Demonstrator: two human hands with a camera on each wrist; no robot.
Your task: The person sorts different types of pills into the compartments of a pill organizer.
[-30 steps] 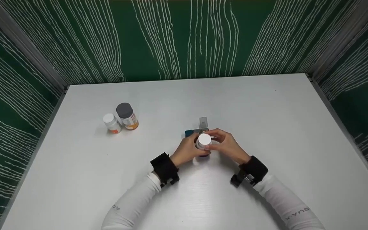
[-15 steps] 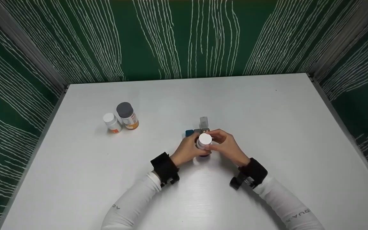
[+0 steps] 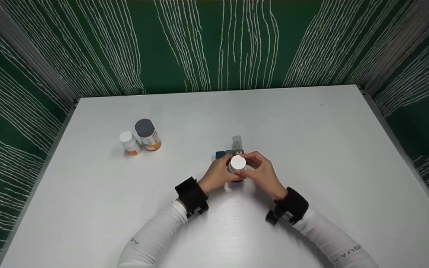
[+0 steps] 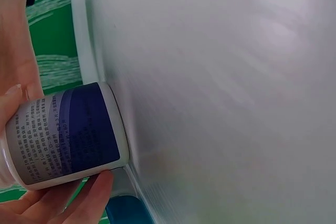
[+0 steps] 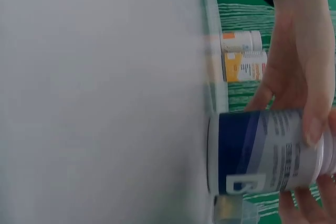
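Observation:
A white pill bottle point(image 4: 68, 135) with a blue and grey printed label stands upright on the table, its base at the surface. My left hand point(image 3: 217, 175) grips its body, fingers wrapped around the near side. On top, my right hand point(image 3: 266, 174) pinches the white cap point(image 3: 238, 162) between thumb and fingers. Just behind the bottle lies a small pill organizer point(image 3: 229, 152), partly hidden by the hands. It has a blue lid point(image 3: 220, 154) at its left end and a clear lid point(image 3: 237, 142) flipped up at the right; something yellowish shows inside in the right wrist view.
Toward the left of the white table point(image 3: 311, 130) stand two more bottles: a small white-capped one point(image 3: 130, 143) with an orange label patch, and a taller grey-capped bottle point(image 3: 148, 134) beside it. Green walls with white streaks rise along the table's back and sides.
My right wrist has turned and shifted slightly toward me and to the left while the fingers stay at the cap. The left hand, bottle and organizer keep their places.

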